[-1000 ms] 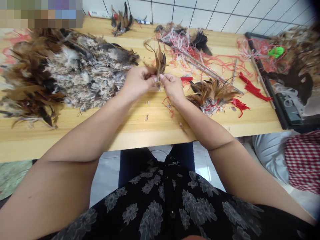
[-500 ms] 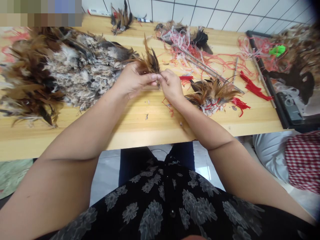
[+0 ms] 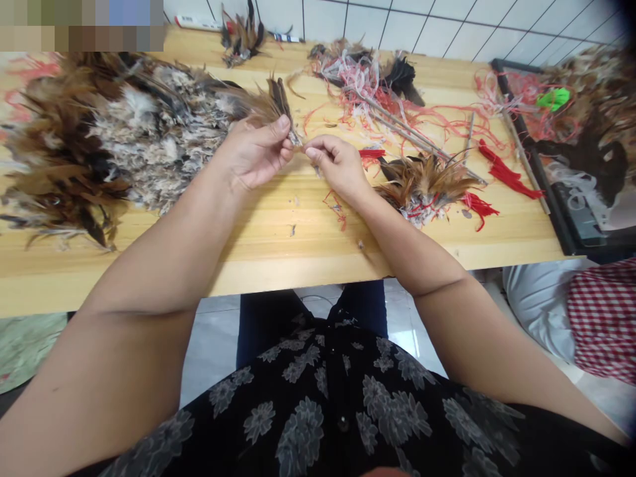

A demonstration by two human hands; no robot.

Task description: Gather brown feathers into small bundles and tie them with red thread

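Over the wooden table, my left hand [image 3: 256, 151] is closed on a small bunch of brown and dark feathers [image 3: 279, 99], thumb on top. The feathers fan up and to the left from the fingers, and their pale quill ends point right. Just right of those ends, my right hand [image 3: 338, 162] is closed in a pinch. What its fingertips grip is too small to make out. Left of my left hand lies a big heap of grey-white and brown feathers [image 3: 163, 142]. A bundle of brown feathers [image 3: 424, 177] with red ties rests beyond my right wrist.
Pink and white plastic strings [image 3: 355, 76] tangle behind my hands, beside thin sticks [image 3: 405, 132]. Red strands [image 3: 509, 172] lie to the right. A black-edged tray [image 3: 517, 126] holds feathers, a green item [image 3: 553, 99] and a phone [image 3: 583, 215]. Markers [image 3: 196, 23] lie by the tiled wall.
My hands have moved slightly apart. The feather bunch in my left hand has tipped left and shifted that way, baring its quill ends. My right fingers have drawn back a little from it.
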